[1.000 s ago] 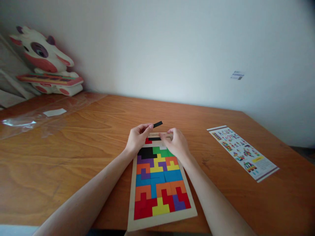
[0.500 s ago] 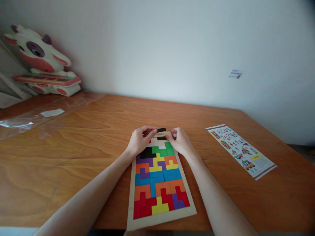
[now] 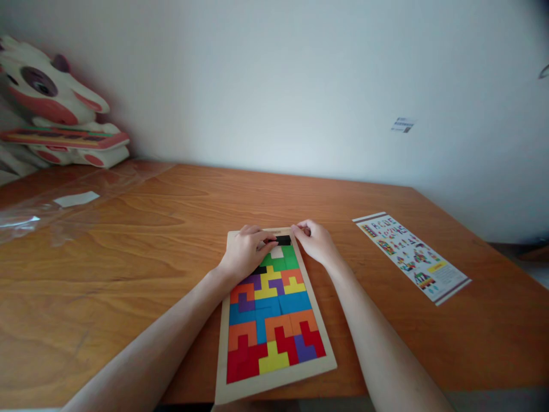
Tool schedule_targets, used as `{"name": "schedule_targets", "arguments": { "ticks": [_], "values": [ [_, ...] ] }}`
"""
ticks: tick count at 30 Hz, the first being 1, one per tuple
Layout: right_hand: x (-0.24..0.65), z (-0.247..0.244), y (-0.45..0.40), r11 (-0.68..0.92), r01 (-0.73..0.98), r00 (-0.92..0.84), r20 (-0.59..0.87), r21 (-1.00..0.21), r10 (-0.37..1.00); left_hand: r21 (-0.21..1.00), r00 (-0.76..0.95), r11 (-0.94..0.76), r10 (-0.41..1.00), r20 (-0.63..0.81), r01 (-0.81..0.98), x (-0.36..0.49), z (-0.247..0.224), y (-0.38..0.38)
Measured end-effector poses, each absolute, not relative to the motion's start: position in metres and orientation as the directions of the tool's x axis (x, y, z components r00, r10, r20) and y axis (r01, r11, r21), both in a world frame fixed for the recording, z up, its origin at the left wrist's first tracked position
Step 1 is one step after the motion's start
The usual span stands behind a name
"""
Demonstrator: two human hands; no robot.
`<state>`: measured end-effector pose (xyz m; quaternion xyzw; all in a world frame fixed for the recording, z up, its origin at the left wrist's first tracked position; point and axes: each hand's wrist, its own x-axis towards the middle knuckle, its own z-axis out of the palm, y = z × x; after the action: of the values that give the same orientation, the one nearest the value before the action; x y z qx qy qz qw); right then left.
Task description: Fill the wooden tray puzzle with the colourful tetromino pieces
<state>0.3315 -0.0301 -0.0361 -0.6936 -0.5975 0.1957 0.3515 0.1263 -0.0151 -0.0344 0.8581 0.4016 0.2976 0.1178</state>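
Note:
A wooden puzzle board [image 3: 278, 391] lies on the table, filled with coloured block pieces in red, yellow, orange, blue, purple and green. My left hand [image 3: 245, 250] is over its upper left part, thumb and fingers pinched at the left end of a black puzzle piece [image 3: 283, 240]. That piece is in the top row, just below the frame. Another black piece [image 3: 259, 270] shows partly under my left hand. A small pale gap [image 3: 277, 252] lies among the green pieces [image 3: 291, 258]. My right hand [image 3: 316, 242] is closed at the board's upper right corner, thumb against the frame.
On the brown wooden table [image 3: 171, 223], a printed pattern sheet [image 3: 412, 257] lies to the right. Clear plastic wrapping [image 3: 47, 220] with a white label [image 3: 77, 199] is at the left. Behind it stands a cow-shaped toy keyboard [image 3: 64, 109] by the white wall [image 3: 266, 80].
The black piece held above the board's top edge has come down into the top row. My left hand has shifted onto the board; my right hand has moved to the corner. The view has turned slightly right.

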Motion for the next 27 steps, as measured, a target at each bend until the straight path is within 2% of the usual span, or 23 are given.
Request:
{"name": "schedule_targets", "arguments": {
  "ticks": [3,7,10,14,17,20,27],
  "values": [
    [0.332,-0.036,-0.031,-0.012,0.699,0.177,0.157,-0.715,0.972,0.514,0.484,-0.622,0.783,0.391,0.591,0.126,-0.033,-0.016],
    [0.332,-0.034,-0.033,0.016,0.704,0.134,0.155,-0.71,0.979,0.693,0.334,-0.468,0.882,0.331,0.549,0.125,-0.034,-0.013],
    [0.333,-0.031,-0.035,0.046,0.685,0.088,0.145,-0.727,0.986,0.78,0.273,-0.385,0.92,0.282,0.493,0.123,-0.035,-0.009],
    [0.33,-0.026,-0.038,0.154,0.698,-0.063,0.155,-0.699,0.986,0.873,0.202,-0.311,0.947,0.251,0.376,0.12,-0.034,-0.006],
    [0.322,-0.024,-0.04,0.255,0.704,-0.194,0.166,-0.663,0.967,0.9,0.149,-0.29,0.956,0.254,0.325,0.119,-0.033,-0.004],
    [0.314,-0.025,-0.041,0.297,0.704,-0.249,0.168,-0.645,0.954,0.899,0.149,-0.288,0.956,0.252,0.33,0.119,-0.033,-0.004],
    [0.308,-0.026,-0.041,0.234,0.696,-0.24,0.086,-0.679,0.967,0.883,0.167,-0.296,0.953,0.251,0.363,0.12,-0.036,-0.006]
  ]
}}
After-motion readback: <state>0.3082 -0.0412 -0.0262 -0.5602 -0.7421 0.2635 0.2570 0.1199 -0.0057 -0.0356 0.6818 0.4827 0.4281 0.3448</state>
